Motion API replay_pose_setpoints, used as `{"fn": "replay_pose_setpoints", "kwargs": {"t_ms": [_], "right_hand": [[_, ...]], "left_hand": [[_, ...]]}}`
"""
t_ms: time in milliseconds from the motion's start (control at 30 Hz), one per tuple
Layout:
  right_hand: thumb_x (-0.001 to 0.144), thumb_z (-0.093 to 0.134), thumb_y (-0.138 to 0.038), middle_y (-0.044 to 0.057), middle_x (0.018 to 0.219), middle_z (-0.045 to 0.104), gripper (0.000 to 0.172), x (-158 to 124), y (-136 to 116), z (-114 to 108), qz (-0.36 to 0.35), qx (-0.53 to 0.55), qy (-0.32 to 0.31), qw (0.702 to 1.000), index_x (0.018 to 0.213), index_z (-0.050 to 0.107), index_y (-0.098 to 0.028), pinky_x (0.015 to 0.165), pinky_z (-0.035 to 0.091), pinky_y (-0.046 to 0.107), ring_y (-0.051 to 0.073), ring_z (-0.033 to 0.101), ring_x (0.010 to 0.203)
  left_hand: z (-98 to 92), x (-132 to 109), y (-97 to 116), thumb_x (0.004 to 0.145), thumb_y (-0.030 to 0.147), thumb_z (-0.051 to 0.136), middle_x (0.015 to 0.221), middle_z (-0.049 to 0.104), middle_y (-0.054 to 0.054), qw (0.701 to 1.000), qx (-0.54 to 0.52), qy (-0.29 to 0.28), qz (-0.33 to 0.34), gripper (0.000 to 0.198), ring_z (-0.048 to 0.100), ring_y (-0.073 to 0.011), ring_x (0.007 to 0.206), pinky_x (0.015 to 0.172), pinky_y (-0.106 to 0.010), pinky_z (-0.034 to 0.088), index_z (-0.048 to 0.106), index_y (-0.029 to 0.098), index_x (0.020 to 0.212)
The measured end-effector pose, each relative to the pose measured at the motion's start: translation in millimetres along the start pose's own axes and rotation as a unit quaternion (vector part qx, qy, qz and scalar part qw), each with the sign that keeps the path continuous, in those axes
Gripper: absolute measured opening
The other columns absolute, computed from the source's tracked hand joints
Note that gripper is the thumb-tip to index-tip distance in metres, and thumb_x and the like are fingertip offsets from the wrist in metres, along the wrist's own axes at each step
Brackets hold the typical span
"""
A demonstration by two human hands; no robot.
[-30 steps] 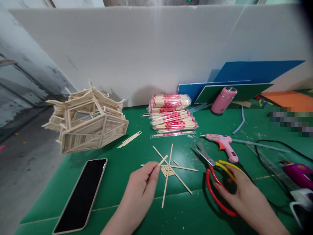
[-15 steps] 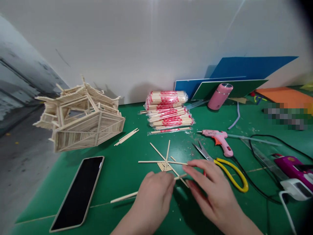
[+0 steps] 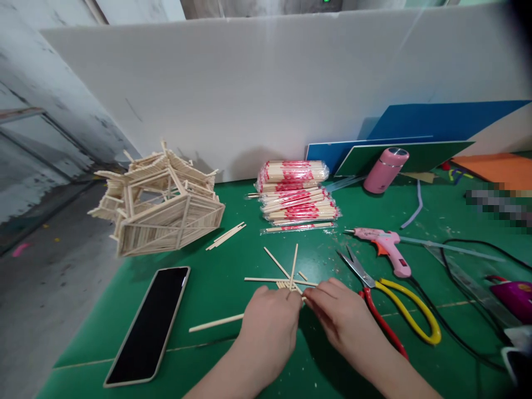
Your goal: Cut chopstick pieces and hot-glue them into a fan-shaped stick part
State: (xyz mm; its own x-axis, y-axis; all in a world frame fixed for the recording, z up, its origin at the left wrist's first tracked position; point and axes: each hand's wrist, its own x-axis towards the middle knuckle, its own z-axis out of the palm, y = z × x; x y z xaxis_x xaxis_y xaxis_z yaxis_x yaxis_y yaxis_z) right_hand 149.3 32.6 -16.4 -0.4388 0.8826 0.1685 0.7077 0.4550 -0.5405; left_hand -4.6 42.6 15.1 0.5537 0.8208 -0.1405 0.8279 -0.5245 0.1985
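My left hand (image 3: 272, 318) is closed around a thin wooden chopstick (image 3: 216, 323), whose long end sticks out to the left above the table. The fingers of my right hand (image 3: 338, 307) are pinched together at the chopstick's other end, right beside my left fingers; the exact contact is partly hidden. Just beyond both hands, loose chopsticks (image 3: 266, 280) lie crossed in a star over a small patch of short cut pieces (image 3: 285, 285). One short piece (image 3: 303, 275) lies apart. To the right, open scissors (image 3: 409, 305) with yellow and red handles rest near my right hand.
A house-like chopstick model (image 3: 166, 210) stands at the left, with a phone (image 3: 149, 327) nearer me. Wrapped chopsticks (image 3: 297, 191) are piled at the back. On the right are a pink glue gun (image 3: 386, 244), its black cord, and a pink bottle (image 3: 385, 170) before leaning boards.
My right hand has moved left and its spread fingers have closed at the chopstick's end beside my left hand. The view has tilted up, showing more of the wall top.
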Motion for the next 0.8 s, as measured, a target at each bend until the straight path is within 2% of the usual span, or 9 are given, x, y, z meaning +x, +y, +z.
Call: {"fn": "replay_pose_setpoints", "kwargs": {"t_ms": [167, 333, 433, 533, 633, 700, 800], "right_hand": [[0.086, 0.037, -0.016, 0.004, 0.071, 0.056, 0.021, 4, -2, 1, 0.003, 0.015, 0.025, 1.0, 0.08, 0.057, -0.017, 0.059, 0.036, 0.026, 0.015, 0.047, 0.067], [0.085, 0.039, -0.022, 0.004, 0.065, 0.056, 0.025, 3, 11, -2, 0.052, 0.006, 0.113, 0.992, 0.075, 0.061, -0.017, 0.059, 0.036, 0.028, 0.016, 0.048, 0.063], [0.085, 0.042, -0.028, 0.004, 0.076, 0.06, 0.022, 0, 22, -9, 0.114, 0.102, 0.131, 0.979, 0.085, 0.062, -0.018, 0.067, 0.039, 0.028, 0.016, 0.052, 0.073], [0.085, 0.042, -0.032, 0.001, 0.076, 0.061, 0.024, -2, 26, -12, 0.184, 0.271, 0.107, 0.939, 0.098, 0.059, -0.02, 0.07, 0.041, 0.026, 0.014, 0.054, 0.074], [0.083, 0.045, -0.035, 0.001, 0.075, 0.061, 0.027, -2, 24, -11, 0.225, 0.401, 0.085, 0.884, 0.103, 0.056, -0.019, 0.068, 0.043, 0.025, 0.013, 0.054, 0.071], [0.082, 0.047, -0.036, 0.001, 0.076, 0.062, 0.028, -2, 22, -9, 0.239, 0.446, 0.078, 0.859, 0.103, 0.055, -0.019, 0.066, 0.043, 0.025, 0.012, 0.054, 0.069], [0.081, 0.048, -0.037, 0.002, 0.074, 0.062, 0.027, -1, 20, -7, 0.251, 0.472, 0.083, 0.841, 0.098, 0.055, -0.018, 0.065, 0.044, 0.026, 0.012, 0.054, 0.068]], "left_hand": [[1.4, 3, 0, 0.08, 0.009, 0.033, 0.075, 0.063, -0.004, 1.0, -0.006, 0.01, -0.015, 0.025, 0.057, -0.0201, 0.065, 0.06, -0.032, 0.04, 0.056, 0.018, 0.08], [-0.6, 3, -8, 0.082, 0.013, 0.032, 0.072, 0.062, -0.005, 0.997, -0.015, 0.054, -0.06, 0.025, 0.058, -0.0209, 0.067, 0.063, -0.034, 0.041, 0.056, 0.017, 0.078], [-2.9, 4, -15, 0.086, 0.019, 0.029, 0.076, 0.063, -0.003, 0.987, -0.099, 0.098, -0.081, 0.027, 0.058, -0.018, 0.07, 0.064, -0.03, 0.042, 0.056, 0.019, 0.079], [-2.8, 5, -20, 0.088, 0.026, 0.028, 0.076, 0.063, -0.001, 0.974, -0.171, 0.115, -0.098, 0.03, 0.057, -0.0159, 0.069, 0.063, -0.027, 0.042, 0.054, 0.021, 0.075], [1.3, 5, -24, 0.087, 0.029, 0.03, 0.081, 0.064, -0.001, 0.969, -0.182, 0.123, -0.112, 0.026, 0.059, -0.017, 0.072, 0.067, -0.029, 0.043, 0.055, 0.022, 0.084], [5.7, 5, -27, 0.087, 0.029, 0.031, 0.087, 0.065, -0.002, 0.969, -0.174, 0.133, -0.117, 0.025, 0.06, -0.0179, 0.075, 0.069, -0.03, 0.044, 0.055, 0.022, 0.093], [12.4, 2, -34, 0.086, 0.027, 0.032, 0.089, 0.065, -0.003, 0.971, -0.153, 0.148, -0.107, 0.026, 0.06, -0.0176, 0.076, 0.067, -0.029, 0.044, 0.056, 0.022, 0.094]]}}
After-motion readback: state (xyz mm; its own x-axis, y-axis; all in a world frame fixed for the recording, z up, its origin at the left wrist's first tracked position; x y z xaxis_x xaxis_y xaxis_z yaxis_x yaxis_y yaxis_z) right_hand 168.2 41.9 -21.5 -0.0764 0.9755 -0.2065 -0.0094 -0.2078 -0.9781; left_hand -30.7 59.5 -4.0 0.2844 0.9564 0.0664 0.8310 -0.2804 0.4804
